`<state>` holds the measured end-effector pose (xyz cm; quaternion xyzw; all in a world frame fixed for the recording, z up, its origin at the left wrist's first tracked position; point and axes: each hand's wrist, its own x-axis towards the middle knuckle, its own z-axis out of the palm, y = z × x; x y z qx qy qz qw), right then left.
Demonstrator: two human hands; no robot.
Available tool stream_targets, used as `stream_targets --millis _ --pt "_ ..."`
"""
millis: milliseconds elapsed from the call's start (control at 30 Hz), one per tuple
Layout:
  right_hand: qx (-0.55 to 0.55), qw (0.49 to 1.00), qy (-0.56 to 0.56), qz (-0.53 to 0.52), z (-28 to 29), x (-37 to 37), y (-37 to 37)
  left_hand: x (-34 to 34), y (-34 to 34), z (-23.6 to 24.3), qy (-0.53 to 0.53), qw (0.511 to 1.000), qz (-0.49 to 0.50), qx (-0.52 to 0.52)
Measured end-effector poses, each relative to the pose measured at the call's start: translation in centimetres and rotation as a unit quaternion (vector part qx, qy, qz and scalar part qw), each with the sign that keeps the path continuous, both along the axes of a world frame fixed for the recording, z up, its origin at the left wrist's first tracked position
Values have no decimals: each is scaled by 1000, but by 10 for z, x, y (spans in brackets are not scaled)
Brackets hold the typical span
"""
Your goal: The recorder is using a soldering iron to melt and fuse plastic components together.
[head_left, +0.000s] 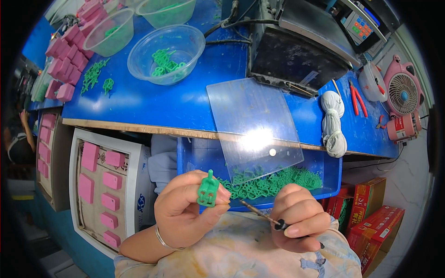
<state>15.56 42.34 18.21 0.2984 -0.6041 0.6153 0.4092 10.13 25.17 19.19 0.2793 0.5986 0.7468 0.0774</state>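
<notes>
The green plastic part stood upright, its long axis vertical and its stub pointing up, pinched in the grip of the left hand above the lap. The right hand clenched a thin pick tool, its tip aimed up-left toward the part. Behind lay a blue tray of green pieces below the blue worktop.

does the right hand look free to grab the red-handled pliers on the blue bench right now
Probably not. The right hand is gripping a thin metal pick tool down at the lap, and the red-handled pliers lie far off on the blue bench, beyond the white cord bundle.
</notes>
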Motion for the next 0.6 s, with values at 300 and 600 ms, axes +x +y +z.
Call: stream_targets --millis 300,600 --pt "11 1000 3 -1 5 1 5 -3 0 -6 34 998 -32 33" --pt "44 999 -28 2 8 3 4 -4 7 -3 58 998 -4 8"
